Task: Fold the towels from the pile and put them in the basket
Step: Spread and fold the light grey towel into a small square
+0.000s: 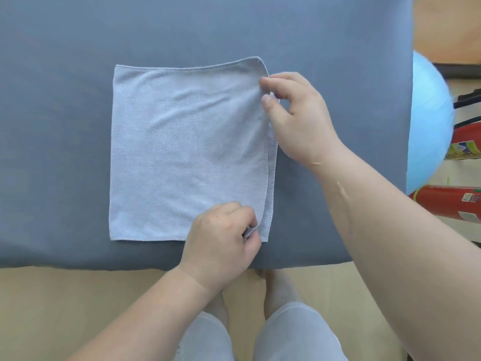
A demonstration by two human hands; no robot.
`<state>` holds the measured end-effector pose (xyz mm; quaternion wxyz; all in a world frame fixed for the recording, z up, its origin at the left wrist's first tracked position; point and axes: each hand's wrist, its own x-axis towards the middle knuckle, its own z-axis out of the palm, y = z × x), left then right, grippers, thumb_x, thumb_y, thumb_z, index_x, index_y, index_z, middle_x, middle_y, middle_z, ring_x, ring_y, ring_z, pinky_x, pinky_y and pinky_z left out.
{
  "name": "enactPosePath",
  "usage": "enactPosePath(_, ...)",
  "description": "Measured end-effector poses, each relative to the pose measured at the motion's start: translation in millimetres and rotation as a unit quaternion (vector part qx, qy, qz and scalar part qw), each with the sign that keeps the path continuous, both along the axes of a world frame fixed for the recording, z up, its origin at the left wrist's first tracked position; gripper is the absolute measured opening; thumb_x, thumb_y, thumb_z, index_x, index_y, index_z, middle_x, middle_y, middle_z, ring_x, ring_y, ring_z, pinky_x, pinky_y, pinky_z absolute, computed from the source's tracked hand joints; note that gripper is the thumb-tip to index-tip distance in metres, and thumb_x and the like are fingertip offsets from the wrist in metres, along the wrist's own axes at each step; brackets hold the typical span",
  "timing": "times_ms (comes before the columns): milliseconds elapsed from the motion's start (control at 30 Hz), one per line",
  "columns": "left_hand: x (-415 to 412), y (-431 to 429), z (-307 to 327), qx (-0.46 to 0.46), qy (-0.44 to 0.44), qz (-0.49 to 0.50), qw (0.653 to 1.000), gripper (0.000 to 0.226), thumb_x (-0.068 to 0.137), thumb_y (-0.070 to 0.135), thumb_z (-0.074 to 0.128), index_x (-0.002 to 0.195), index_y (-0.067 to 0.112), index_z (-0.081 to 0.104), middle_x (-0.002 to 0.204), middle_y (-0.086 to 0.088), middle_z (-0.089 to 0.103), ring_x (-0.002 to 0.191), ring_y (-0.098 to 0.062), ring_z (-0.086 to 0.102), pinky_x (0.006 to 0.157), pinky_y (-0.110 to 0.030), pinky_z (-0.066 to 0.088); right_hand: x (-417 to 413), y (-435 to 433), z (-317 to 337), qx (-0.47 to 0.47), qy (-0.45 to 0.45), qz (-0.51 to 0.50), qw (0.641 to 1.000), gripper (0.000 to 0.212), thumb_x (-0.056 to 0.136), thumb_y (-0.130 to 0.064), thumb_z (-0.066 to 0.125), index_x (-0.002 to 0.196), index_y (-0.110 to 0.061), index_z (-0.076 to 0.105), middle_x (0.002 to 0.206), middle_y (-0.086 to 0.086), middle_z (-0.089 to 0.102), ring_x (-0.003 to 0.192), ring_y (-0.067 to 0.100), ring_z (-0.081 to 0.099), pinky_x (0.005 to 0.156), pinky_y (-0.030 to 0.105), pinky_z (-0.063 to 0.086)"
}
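Open table point(52, 126) surrounds the towel point(182, 152) left and beyond; a blue ball point(426, 121) flanks its right edge.

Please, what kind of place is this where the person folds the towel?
Probably an indoor workroom or exercise room. A table under grey cloth carries the towel, the floor is light wood, and a blue exercise ball and red fire extinguishers sit at the right.
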<state>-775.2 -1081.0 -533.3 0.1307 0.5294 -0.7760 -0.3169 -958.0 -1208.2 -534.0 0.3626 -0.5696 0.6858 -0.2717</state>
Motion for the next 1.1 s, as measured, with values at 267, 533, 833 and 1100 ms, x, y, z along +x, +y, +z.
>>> enactPosePath(267, -23, 19, -30, 0.028, -0.033, -0.033, 0.999, 0.012, 0.070, 0.012, 0.063, 0.066, 0.017, 0.052, 0.062, 0.003, 0.048, 0.055, -0.023, 0.049, 0.046, -0.035, 0.045, -22, 7, -23, 0.080, -0.021, -0.035, 0.996, 0.034, 0.102, -0.018, 0.053, 0.135, -0.015, 0.061, 0.124, -0.015, 0.050, 0.081, -0.011, 0.053, 0.090, 0.007, 0.041)
enactPosePath(533, -29, 27, -45, 0.017, -0.064, -0.046, 0.997, 0.016, 0.076, 0.029, 0.056, 0.066, 0.017, 0.053, 0.063, 0.004, 0.048, 0.057, -0.023, 0.049, 0.047, -0.034, 0.045, -27, 10, -31, 0.102, -0.023, 0.014, 0.994, 0.048, 0.100, -0.018, 0.056, 0.147, -0.016, 0.047, 0.134, -0.015, 0.040, 0.085, -0.007, 0.054, 0.092, 0.013, 0.042)
enactPosePath(833, 25, -50, -30, -0.108, -0.110, 0.149, 0.977, 0.041, 0.093, 0.026, 0.052, 0.130, 0.011, 0.059, 0.133, -0.011, 0.057, 0.119, -0.035, 0.053, 0.100, -0.051, 0.042, 41, 30, -32, -0.005, 0.277, 0.119, 0.953, 0.067, 0.101, -0.047, 0.042, 0.158, -0.015, 0.027, 0.168, 0.013, 0.006, 0.155, 0.034, 0.002, 0.124, 0.050, 0.005)
enactPosePath(1100, 72, -147, -64, -0.006, -0.297, -0.003, 0.955, 0.079, 0.096, 0.067, 0.020, 0.159, 0.029, -0.008, 0.166, 0.008, -0.019, 0.152, -0.021, -0.021, 0.120, -0.058, -0.010, 70, 28, -66, 0.069, 0.331, 0.156, 0.928, 0.077, 0.097, -0.070, 0.018, 0.161, -0.032, -0.005, 0.166, 0.010, -0.021, 0.151, 0.033, -0.024, 0.121, 0.055, -0.013)
